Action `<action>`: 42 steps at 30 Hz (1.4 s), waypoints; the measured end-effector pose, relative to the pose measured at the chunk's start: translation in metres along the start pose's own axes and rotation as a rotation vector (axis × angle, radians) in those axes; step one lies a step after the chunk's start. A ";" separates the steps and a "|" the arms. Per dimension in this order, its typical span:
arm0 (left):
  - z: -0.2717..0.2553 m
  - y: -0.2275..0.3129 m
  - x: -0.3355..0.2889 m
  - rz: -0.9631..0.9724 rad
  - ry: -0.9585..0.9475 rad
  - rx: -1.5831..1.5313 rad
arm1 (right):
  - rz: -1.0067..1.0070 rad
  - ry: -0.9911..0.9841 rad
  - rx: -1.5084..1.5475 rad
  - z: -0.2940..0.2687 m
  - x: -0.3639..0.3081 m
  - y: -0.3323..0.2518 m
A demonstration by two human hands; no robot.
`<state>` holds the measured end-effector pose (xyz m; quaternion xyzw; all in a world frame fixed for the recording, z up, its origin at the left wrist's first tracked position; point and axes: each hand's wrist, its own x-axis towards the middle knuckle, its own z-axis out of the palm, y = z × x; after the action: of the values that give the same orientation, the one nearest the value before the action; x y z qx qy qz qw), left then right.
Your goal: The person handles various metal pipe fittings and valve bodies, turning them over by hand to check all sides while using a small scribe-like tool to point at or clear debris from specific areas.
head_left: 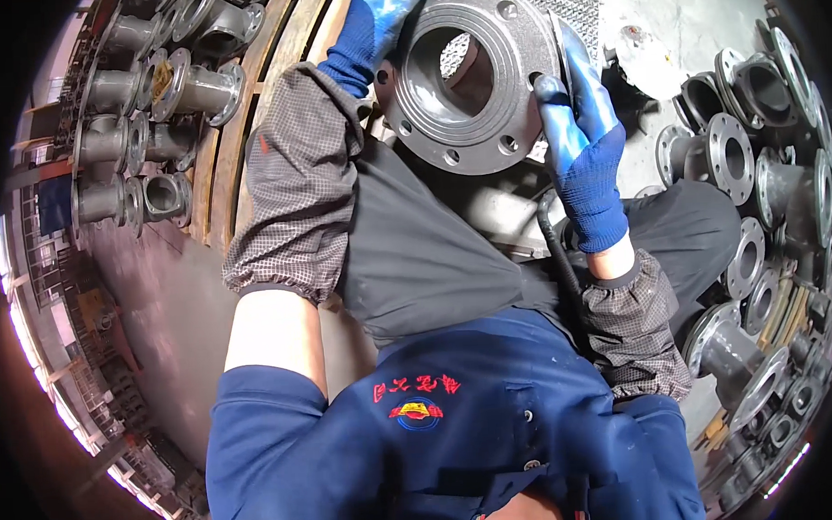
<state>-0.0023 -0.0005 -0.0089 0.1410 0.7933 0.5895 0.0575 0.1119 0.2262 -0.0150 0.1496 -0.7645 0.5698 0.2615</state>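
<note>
Facing the camera with its bore axis running near to far, the grey flanged pipe fitting is held up at the far middle, above the person's lap. Left hand wraps the left rim from the far side; right hand, fingers up, clasps the right rim. Similar flanged fittings lie right.

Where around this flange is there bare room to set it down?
Bare grey floor lies on the left, between the wooden rails with stacked flanged pipe fittings and the left sleeve. A pale concrete patch shows at upper right. The right side is crowded with dark flanged fittings. Both blue-gloved hands, left and right, grip the round grey flange.
</note>
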 end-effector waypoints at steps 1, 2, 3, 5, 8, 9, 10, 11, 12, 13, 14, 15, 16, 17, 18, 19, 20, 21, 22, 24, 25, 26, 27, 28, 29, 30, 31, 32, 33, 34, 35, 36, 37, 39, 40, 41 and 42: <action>0.001 0.000 -0.005 0.018 0.001 -0.010 | 0.009 0.003 0.028 -0.001 -0.003 0.001; 0.001 0.000 -0.010 0.045 0.000 -0.009 | 0.019 0.006 0.056 -0.002 -0.006 0.002; 0.004 0.007 -0.017 0.101 -0.020 0.021 | -0.006 -0.012 0.060 -0.006 -0.007 0.002; 0.005 0.009 -0.029 0.056 -0.017 0.030 | 0.008 -0.025 0.153 -0.011 -0.010 0.006; 0.012 0.016 -0.048 0.070 0.140 0.115 | 0.011 -0.022 0.074 -0.021 -0.017 0.022; -0.001 0.004 -0.054 0.126 0.122 0.111 | 0.064 -0.040 0.086 -0.025 -0.015 0.022; -0.005 -0.005 -0.055 0.187 0.091 0.087 | 0.121 -0.054 0.075 -0.029 -0.014 0.026; -0.005 -0.014 -0.056 0.193 0.100 0.147 | 0.034 -0.040 0.098 -0.031 -0.010 0.031; -0.004 -0.009 -0.061 0.199 0.118 0.219 | 0.081 -0.020 0.099 -0.030 -0.006 0.035; -0.002 -0.008 -0.064 0.079 0.128 0.072 | 0.062 -0.022 0.026 -0.031 -0.001 0.035; 0.007 -0.006 -0.067 0.056 0.168 -0.106 | 0.042 -0.025 -0.046 -0.033 0.003 0.036; 0.012 -0.002 -0.065 0.068 0.129 -0.078 | -0.001 0.004 -0.032 -0.034 0.007 0.042; 0.015 0.001 -0.062 0.080 0.091 -0.050 | 0.074 0.042 -0.088 -0.035 0.008 0.045; 0.022 -0.007 -0.061 0.053 0.152 -0.115 | 0.042 0.059 -0.119 -0.038 0.012 0.049; 0.026 0.006 -0.061 0.063 0.169 -0.071 | 0.010 0.077 -0.135 -0.038 0.018 0.054; 0.027 0.020 -0.060 0.034 0.148 -0.026 | -0.009 0.087 -0.148 -0.041 0.021 0.067; 0.034 0.022 -0.056 0.008 0.116 -0.004 | -0.008 0.084 -0.157 -0.045 0.022 0.078; 0.043 0.016 -0.052 0.025 0.120 -0.060 | -0.006 0.082 -0.167 -0.052 0.024 0.088; 0.049 0.013 -0.047 0.080 0.124 0.015 | -0.003 0.080 -0.179 -0.060 0.023 0.097; 0.050 0.021 -0.047 0.150 0.147 0.004 | 0.128 0.058 -0.191 -0.061 0.021 0.099; 0.057 0.029 -0.047 0.056 0.175 -0.038 | 0.188 0.060 -0.138 -0.063 0.015 0.098; 0.065 0.026 -0.043 0.109 0.178 -0.021 | 0.252 0.066 -0.110 -0.070 0.007 0.104; 0.077 0.025 -0.037 0.044 0.216 -0.117 | 0.373 0.143 -0.062 -0.073 -0.002 0.120; 0.088 0.030 -0.032 -0.029 0.256 -0.200 | 0.586 0.134 -0.060 -0.075 0.001 0.098; 0.085 0.045 -0.030 -0.035 0.265 -0.198 | 0.581 0.126 -0.023 -0.073 0.006 0.095; 0.089 0.050 -0.024 -0.043 0.255 -0.216 | 0.582 0.128 -0.011 -0.074 0.007 0.099; 0.091 0.053 -0.019 -0.051 0.247 -0.233 | 0.627 0.149 0.033 -0.073 0.011 0.104; 0.091 0.056 -0.014 -0.027 0.263 -0.202 | 0.644 0.130 0.043 -0.074 0.016 0.107; 0.095 0.058 -0.008 -0.008 0.268 -0.182 | 0.666 0.118 0.040 -0.078 0.019 0.110; 0.100 0.062 -0.002 0.012 0.274 -0.160 | 0.688 0.106 0.038 -0.081 0.022 0.113; 0.102 0.065 0.002 -0.086 0.269 -0.121 | 0.715 0.115 0.061 -0.081 0.027 0.114; 0.104 0.069 0.007 -0.092 0.226 -0.135 | 0.679 0.065 0.039 -0.086 0.032 0.122; 0.105 0.072 0.010 -0.102 0.188 -0.142 | 0.757 0.046 0.031 -0.086 0.039 0.122; 0.104 0.075 0.019 -0.111 0.083 -0.265 | 0.744 0.028 0.045 -0.082 0.052 0.122; 0.104 0.073 0.026 -0.104 0.099 -0.262 | 0.740 0.001 0.025 -0.082 0.058 0.126; 0.105 0.068 0.033 -0.097 0.115 -0.259 | 0.735 -0.026 0.005 -0.083 0.063 0.131; 0.106 0.071 0.039 -0.091 0.128 -0.254 | 0.732 -0.051 -0.013 -0.083 0.069 0.134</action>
<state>-0.0009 0.1275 0.0298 0.0585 0.7200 0.6896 0.0507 0.0039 0.3512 -0.0646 -0.1214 -0.7773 0.6169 0.0219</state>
